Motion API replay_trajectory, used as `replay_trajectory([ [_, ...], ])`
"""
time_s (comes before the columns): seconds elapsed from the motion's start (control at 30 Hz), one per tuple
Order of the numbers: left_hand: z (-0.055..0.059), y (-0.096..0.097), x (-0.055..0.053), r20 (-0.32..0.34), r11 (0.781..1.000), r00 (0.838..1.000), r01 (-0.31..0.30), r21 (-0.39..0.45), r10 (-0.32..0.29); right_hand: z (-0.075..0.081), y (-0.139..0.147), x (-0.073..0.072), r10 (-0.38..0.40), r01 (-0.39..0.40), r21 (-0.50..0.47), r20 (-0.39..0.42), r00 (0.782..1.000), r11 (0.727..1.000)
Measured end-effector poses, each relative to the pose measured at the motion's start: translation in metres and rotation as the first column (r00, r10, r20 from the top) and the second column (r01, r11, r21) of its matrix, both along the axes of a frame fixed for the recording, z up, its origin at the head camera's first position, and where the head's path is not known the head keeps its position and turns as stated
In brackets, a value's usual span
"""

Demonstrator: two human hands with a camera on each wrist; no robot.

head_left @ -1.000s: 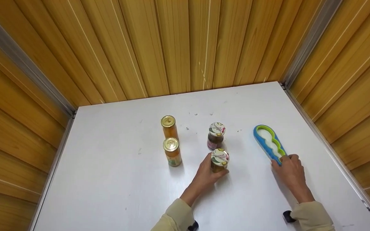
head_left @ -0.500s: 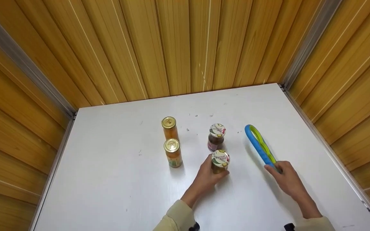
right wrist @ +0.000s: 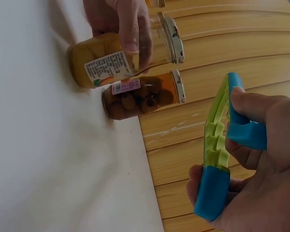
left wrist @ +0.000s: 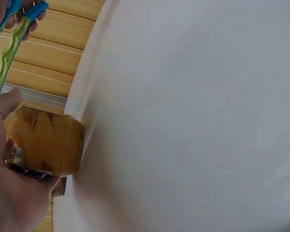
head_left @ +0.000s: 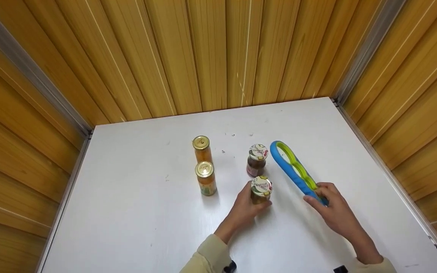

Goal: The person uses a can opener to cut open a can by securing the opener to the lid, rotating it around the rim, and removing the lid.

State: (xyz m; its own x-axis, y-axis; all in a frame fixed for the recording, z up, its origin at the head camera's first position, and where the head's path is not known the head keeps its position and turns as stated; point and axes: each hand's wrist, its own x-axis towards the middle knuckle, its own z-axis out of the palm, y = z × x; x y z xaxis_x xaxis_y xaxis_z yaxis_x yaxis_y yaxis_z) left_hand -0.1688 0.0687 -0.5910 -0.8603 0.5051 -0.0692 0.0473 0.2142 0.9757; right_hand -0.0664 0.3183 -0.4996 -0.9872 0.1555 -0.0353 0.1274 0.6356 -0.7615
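Right now my left hand (head_left: 243, 206) grips a clear, rounded glass jar of yellow-amber fruit with a white, fruit-patterned lid (head_left: 260, 198), thumb on one side and fingers curled round the other. The jar stands upright on the smooth white tabletop (head_left: 127, 197), a printed label on its side.

My right hand (head_left: 336, 210) pinches the near end of a long, blue jar opener with a scalloped lime-green inner edge (head_left: 290, 170), thumb on one side and fingers on the other. I hold it above the tabletop, its far end slanting forward and to the left, apart from the jars.

Just behind the jar in my grip stands a glass jar of dark, round pieces with a pink label and matching patterned lid (head_left: 255, 167). Farther left, two slim, orange-filled glass jars with gold metal lids (head_left: 206, 182) stand upright, one behind the other.
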Motion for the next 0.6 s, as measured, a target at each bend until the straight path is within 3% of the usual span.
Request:
replay_trajectory([
  [0.3,0.000,-0.001,0.003,-0.028,1.000,1.000,0.013,0.015,-0.013,-0.002,-0.019,-0.003,0.118,-0.115,0.036,-0.099,0.988,0.993],
  [0.6,-0.001,-0.001,0.003,-0.062,0.999,0.998,0.019,0.027,-0.017,-0.005,-0.036,-0.008,0.206,-0.196,0.119,-0.083,0.975,0.973],
])
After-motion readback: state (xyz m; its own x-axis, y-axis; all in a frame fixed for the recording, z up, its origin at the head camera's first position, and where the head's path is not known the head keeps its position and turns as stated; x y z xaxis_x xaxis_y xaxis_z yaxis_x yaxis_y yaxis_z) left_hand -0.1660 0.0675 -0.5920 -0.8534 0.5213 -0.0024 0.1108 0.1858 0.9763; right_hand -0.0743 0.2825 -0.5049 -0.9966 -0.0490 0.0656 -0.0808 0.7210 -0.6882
